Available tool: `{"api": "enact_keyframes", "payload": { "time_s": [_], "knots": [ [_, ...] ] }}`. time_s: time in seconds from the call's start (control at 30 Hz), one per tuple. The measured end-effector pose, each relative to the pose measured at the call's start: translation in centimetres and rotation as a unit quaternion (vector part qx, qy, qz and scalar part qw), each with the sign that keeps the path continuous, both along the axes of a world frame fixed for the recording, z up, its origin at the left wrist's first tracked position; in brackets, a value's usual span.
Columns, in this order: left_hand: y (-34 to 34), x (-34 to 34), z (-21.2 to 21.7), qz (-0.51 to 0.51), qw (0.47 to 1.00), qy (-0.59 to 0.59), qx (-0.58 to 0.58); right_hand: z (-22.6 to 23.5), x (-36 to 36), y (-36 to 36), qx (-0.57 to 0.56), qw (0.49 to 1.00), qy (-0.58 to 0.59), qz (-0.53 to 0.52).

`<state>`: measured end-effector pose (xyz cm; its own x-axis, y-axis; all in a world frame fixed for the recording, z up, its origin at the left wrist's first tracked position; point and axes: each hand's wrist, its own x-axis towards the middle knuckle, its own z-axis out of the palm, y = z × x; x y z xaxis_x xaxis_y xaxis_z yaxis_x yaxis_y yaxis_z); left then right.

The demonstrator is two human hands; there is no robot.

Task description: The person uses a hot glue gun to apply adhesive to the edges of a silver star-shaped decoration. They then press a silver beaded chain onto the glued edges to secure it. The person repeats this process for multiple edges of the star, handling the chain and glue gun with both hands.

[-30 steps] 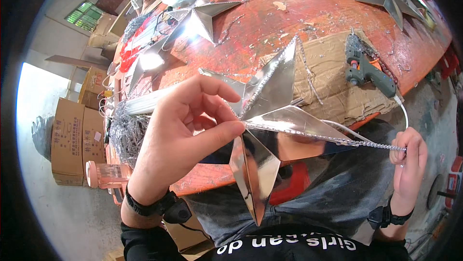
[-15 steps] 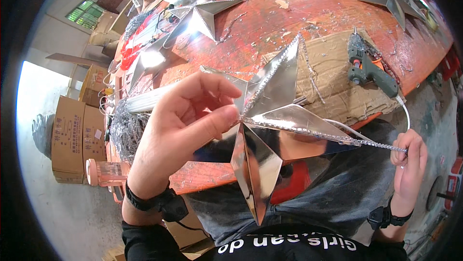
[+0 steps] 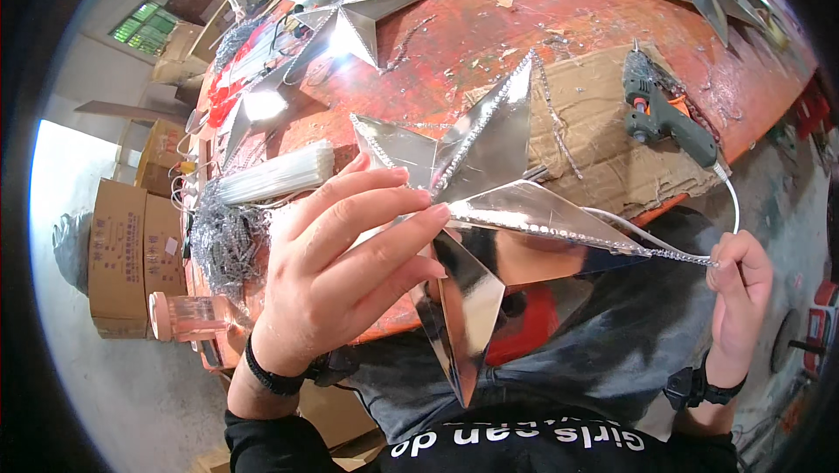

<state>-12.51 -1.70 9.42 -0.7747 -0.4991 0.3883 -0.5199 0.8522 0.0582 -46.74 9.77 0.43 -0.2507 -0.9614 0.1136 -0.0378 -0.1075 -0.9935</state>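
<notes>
A shiny silver five-pointed star (image 3: 489,149) leans over the near table edge, its lower point above my lap. Sparkly silver bead trim (image 3: 566,235) runs along a ridge of its right-hand point. My left hand (image 3: 350,263) lies across the star's centre and left side, fingers stretched out and fingertips touching the middle; it hides the left point. Off the star's right tip, my right hand (image 3: 741,276) is closed on the free end of the trim, which stretches straight between the two. Another strand of trim hangs near the upper point.
A grey glue gun (image 3: 666,114) lies on a cardboard sheet (image 3: 603,158). More silver stars (image 3: 354,23) are on the red table (image 3: 559,1). White sticks (image 3: 275,171), a heap of trim (image 3: 223,241) and a clear jar (image 3: 188,316) sit left. Cardboard boxes (image 3: 118,254) stand beyond; a person is far left.
My left hand has turned from a curled pose to extended fingers laid over the star's centre. My right hand has shifted slightly left, still holding the trim. The view has moved slightly.
</notes>
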Motion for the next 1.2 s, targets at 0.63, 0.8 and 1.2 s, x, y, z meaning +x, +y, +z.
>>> {"api": "enact_keyframes", "payload": {
  "time_s": [0.63, 0.8, 1.2],
  "knots": [
    [-0.3, -0.2, -0.6, 0.024, 0.996, 0.066, 0.055, -0.7, -0.2, 0.0, -0.065, 0.996, 0.05, -0.021],
    [-0.3, -1.0, 0.9, 0.065, 0.99, 0.051, 0.115, -0.5, -0.1, -0.2, -0.082, 0.995, 0.05, -0.021],
    [-1.7, -1.9, 2.9, 0.007, 0.997, -0.054, 0.054, -0.2, 0.0, -0.3, -0.089, 0.995, 0.046, -0.02]
  ]
}}
